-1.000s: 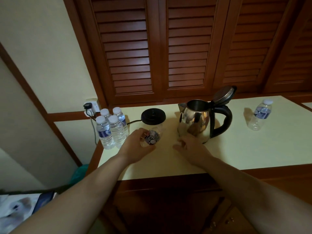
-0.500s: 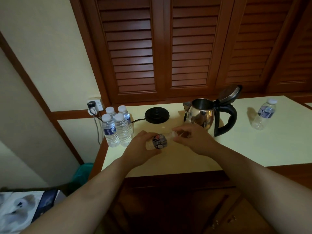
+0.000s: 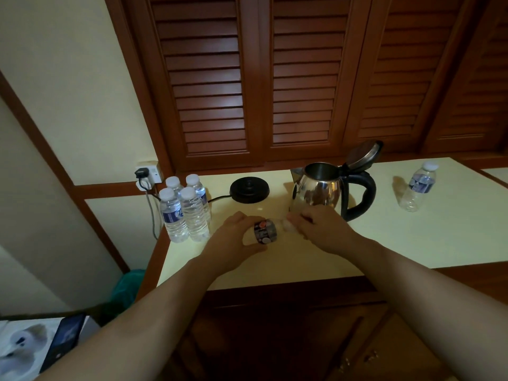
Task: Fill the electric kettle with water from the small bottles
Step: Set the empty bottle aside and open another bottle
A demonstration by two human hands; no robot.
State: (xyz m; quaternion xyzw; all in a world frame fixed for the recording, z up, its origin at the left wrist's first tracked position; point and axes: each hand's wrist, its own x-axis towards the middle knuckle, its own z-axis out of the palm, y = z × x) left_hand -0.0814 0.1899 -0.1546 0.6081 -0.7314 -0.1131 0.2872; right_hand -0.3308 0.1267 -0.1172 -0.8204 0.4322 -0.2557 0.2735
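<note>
Now both hands hold one small bottle point(image 3: 265, 232) sideways over the surface point(image 3: 412, 237), just in front of the kettle point(image 3: 320, 189). The left hand point(image 3: 236, 237) grips the fat part, its fingers curled round it by the dark label. The right hand point(image 3: 320, 229) covers the cap end, its fingers curled round that end. The cap itself is hidden, so I cannot tell if it is on or off.

The kettle is shiny, with a black handle, and its lid point(image 3: 364, 155) stands open. It sits off its black base point(image 3: 249, 189), which lies just beside it to the left. Four bottles point(image 3: 185, 209) stand close together at the left edge, caps on. One more bottle point(image 3: 419, 187) stands well apart on the right. A plug point(image 3: 141, 173) sits in the wall socket.
</note>
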